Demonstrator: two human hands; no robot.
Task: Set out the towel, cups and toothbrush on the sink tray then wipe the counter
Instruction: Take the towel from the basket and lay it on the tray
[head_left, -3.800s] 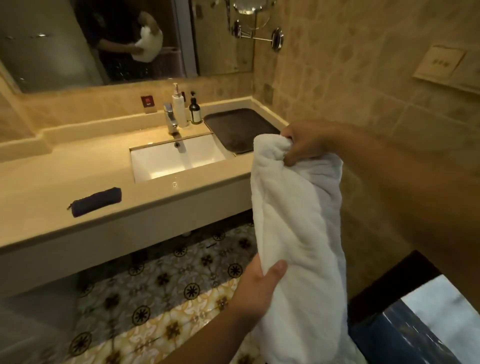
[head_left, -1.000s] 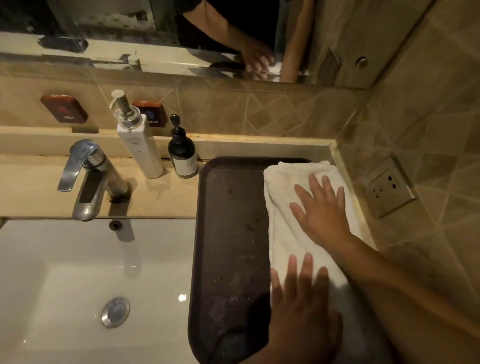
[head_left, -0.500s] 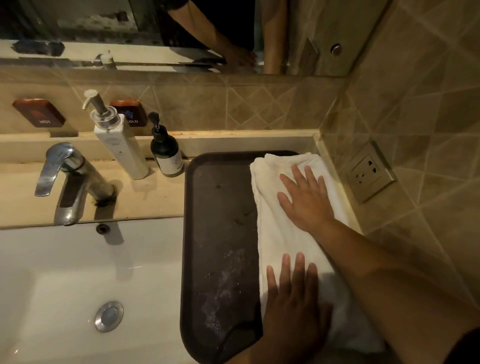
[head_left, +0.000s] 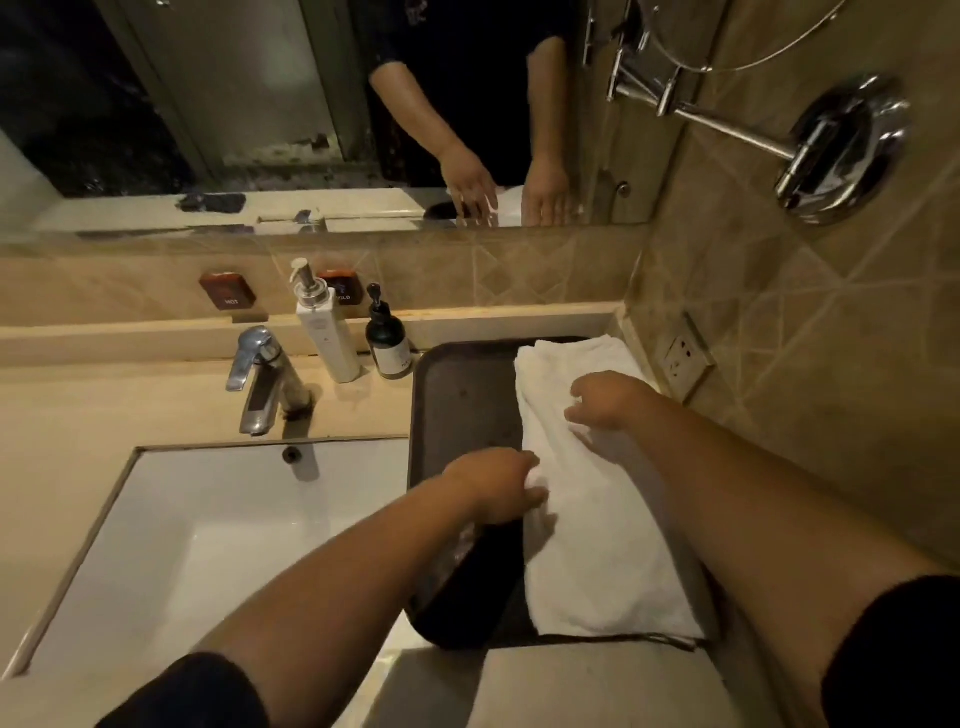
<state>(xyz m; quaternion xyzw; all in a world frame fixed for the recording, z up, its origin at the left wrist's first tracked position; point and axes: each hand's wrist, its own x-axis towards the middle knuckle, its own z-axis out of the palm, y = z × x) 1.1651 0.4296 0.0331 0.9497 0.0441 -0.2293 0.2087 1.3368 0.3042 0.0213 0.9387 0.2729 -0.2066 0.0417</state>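
the white towel (head_left: 597, 530) lies folded lengthwise along the right half of the dark tray (head_left: 462, 405), its far end close to the back ledge and its near end reaching the tray's front rim. the tray sits on the counter (head_left: 130, 405) just right of the sink basin (head_left: 208, 545), tucked into the corner against the tiled side wall.

the left hand (head_left: 498, 486) is at the towel's left edge about midway along; its fingers are curled and pinch a small fold of the white cloth. the right hand (head_left: 605, 402) rests on the towel's upper part, fingers bent loosely downward onto the fabric (whether it actually grips any cloth or only presses on it cannot be told). both forearms reach in from the bottom of the view, with dark sleeves at the elbows.

the left half of the tray is bare and shows pale smudges. beside the tray's far left corner stands a small dark pump bottle (head_left: 387, 340), and just left of that a taller white pump bottle (head_left: 324, 332), both against the back ledge. further left is the chrome faucet (head_left: 260, 382) above the basin, whose overflow hole sits below it. a wall socket (head_left: 683, 358) is set in the tiles right of the towel. the mirror (head_left: 311, 104) above reflects both hands and the towel, and a chrome swing-arm fitting (head_left: 831, 150) is mounted on the side wall.
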